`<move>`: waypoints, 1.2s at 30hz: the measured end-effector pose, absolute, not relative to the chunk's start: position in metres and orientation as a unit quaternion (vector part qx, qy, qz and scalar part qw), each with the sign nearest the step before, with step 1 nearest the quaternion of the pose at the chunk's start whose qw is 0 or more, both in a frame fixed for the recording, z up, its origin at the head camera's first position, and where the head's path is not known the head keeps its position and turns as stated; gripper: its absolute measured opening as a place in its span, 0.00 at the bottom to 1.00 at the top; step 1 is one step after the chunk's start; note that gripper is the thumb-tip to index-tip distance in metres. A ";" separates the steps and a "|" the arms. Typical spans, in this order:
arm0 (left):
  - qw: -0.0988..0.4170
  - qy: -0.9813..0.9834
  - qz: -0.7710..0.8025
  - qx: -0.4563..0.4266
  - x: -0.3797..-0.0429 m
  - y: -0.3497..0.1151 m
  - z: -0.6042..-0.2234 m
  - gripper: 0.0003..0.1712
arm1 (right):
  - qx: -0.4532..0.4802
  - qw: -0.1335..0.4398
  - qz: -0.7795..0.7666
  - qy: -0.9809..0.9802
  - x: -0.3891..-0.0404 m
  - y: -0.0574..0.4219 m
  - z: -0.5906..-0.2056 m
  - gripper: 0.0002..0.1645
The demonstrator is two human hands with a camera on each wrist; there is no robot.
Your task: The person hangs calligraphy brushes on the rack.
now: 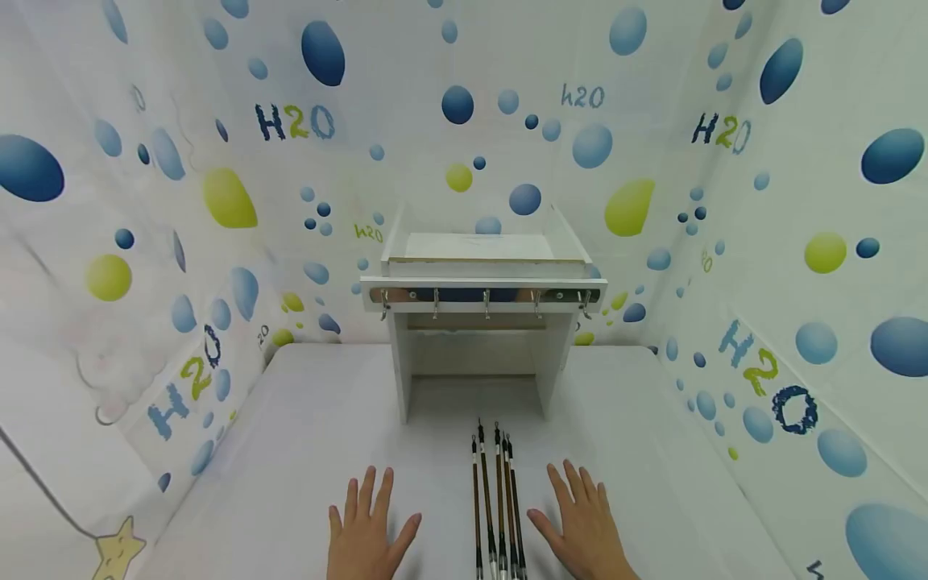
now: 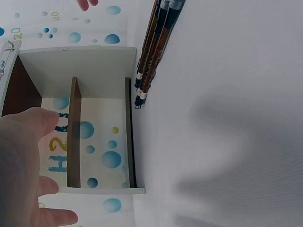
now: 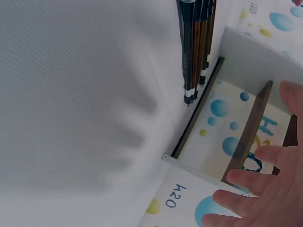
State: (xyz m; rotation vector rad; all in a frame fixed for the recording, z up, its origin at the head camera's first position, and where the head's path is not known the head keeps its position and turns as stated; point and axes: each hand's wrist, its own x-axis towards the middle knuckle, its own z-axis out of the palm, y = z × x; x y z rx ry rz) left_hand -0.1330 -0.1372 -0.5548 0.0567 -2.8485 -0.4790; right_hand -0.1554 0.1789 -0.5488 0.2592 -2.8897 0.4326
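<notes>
Several long brushes (image 1: 500, 499) with brown handles and hanging loops lie side by side on the white table, loops toward the rack. Left of them is my left hand (image 1: 366, 536), fingers spread and straight, holding nothing. On their other side my right hand (image 1: 582, 524) is spread the same way, also holding nothing. A white rack (image 1: 474, 354) stands behind the brushes, with a row of metal hooks (image 1: 486, 300) along its front rail. Both wrist views show the brushes (image 2: 155, 47) and the rack's brown-edged shelves, with the hands apart from them.
The white table (image 1: 304, 451) reaches to the walls on the left, right and back. A white curtain (image 1: 406, 105) printed with blue and green drops and H2O lettering surrounds it. A yellow star figure (image 1: 119, 552) shows at the lower left.
</notes>
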 end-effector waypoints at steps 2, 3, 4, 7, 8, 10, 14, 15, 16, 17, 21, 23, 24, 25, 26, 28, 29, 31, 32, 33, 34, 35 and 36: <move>0.141 -0.974 -0.175 0.020 -0.133 -0.137 -0.555 0.47 | 0.086 0.101 0.157 -0.979 -0.155 0.179 -0.551 0.45; 0.148 -0.972 -0.179 0.022 -0.134 -0.136 -0.555 0.47 | 0.086 0.101 0.162 -0.978 -0.154 0.178 -0.553 0.45; 0.153 -0.971 -0.184 0.024 -0.134 -0.136 -0.555 0.47 | 0.085 0.101 0.167 -0.977 -0.154 0.178 -0.554 0.46; 0.156 -0.967 -0.200 0.035 -0.136 -0.137 -0.554 0.46 | 0.080 0.099 0.190 -0.973 -0.153 0.176 -0.560 0.47; 0.154 -0.965 -0.209 0.039 -0.137 -0.137 -0.554 0.45 | 0.079 0.097 0.200 -0.972 -0.152 0.175 -0.561 0.47; 0.143 -0.962 -0.227 0.049 -0.141 -0.137 -0.553 0.45 | 0.076 0.086 0.215 -0.970 -0.151 0.173 -0.564 0.47; 0.142 -0.948 -0.278 0.060 -0.154 -0.138 -0.551 0.45 | 0.079 0.065 0.237 -0.966 -0.151 0.170 -0.566 0.48; 0.147 -0.944 -0.288 0.060 -0.158 -0.138 -0.550 0.45 | 0.081 0.062 0.242 -0.965 -0.152 0.170 -0.567 0.49; 0.155 -0.939 -0.300 0.058 -0.162 -0.138 -0.549 0.44 | 0.083 0.060 0.248 -0.963 -0.152 0.169 -0.568 0.48; 0.163 -0.936 -0.309 0.056 -0.166 -0.138 -0.547 0.44 | 0.083 0.057 0.253 -0.962 -0.153 0.168 -0.569 0.48; 0.192 -0.924 -0.327 0.046 -0.186 -0.137 -0.538 0.44 | 0.090 0.040 0.288 -0.953 -0.157 0.165 -0.573 0.48; 0.212 -0.918 -0.334 0.039 -0.196 -0.137 -0.531 0.42 | 0.087 0.021 0.303 -0.949 -0.159 0.163 -0.574 0.49; 0.220 -0.915 -0.336 0.035 -0.201 -0.136 -0.528 0.42 | 0.086 0.012 0.310 -0.947 -0.160 0.162 -0.574 0.49; 0.230 -0.912 -0.338 0.031 -0.207 -0.136 -0.524 0.41 | 0.084 0.002 0.317 -0.945 -0.162 0.161 -0.574 0.49; 0.239 -0.909 -0.340 0.027 -0.212 -0.136 -0.521 0.40 | 0.080 -0.005 0.323 -0.943 -0.163 0.160 -0.574 0.49; 0.258 -0.902 -0.345 0.020 -0.224 -0.135 -0.514 0.38 | 0.079 -0.010 0.329 -0.941 -0.166 0.158 -0.574 0.49; 0.264 -0.899 -0.348 0.019 -0.229 -0.134 -0.510 0.38 | 0.079 -0.011 0.332 -0.940 -0.168 0.157 -0.574 0.49; 0.279 -0.892 -0.354 0.021 -0.240 -0.134 -0.502 0.36 | 0.083 -0.009 0.336 -0.938 -0.172 0.155 -0.573 0.48; 0.287 -0.889 -0.357 0.022 -0.246 -0.134 -0.498 0.35 | 0.085 -0.007 0.337 -0.938 -0.175 0.154 -0.573 0.47; 0.295 -0.885 -0.359 0.023 -0.251 -0.133 -0.494 0.35 | 0.086 -0.009 0.337 -0.938 -0.177 0.153 -0.572 0.46; 0.303 -0.882 -0.359 0.025 -0.256 -0.134 -0.491 0.34 | 0.088 -0.011 0.335 -0.938 -0.179 0.152 -0.572 0.45; 0.310 -0.879 -0.361 0.025 -0.260 -0.134 -0.487 0.34 | 0.088 -0.013 0.336 -0.938 -0.181 0.151 -0.572 0.44; 0.318 -0.876 -0.362 0.025 -0.264 -0.134 -0.484 0.33 | 0.090 -0.014 0.335 -0.938 -0.183 0.150 -0.571 0.42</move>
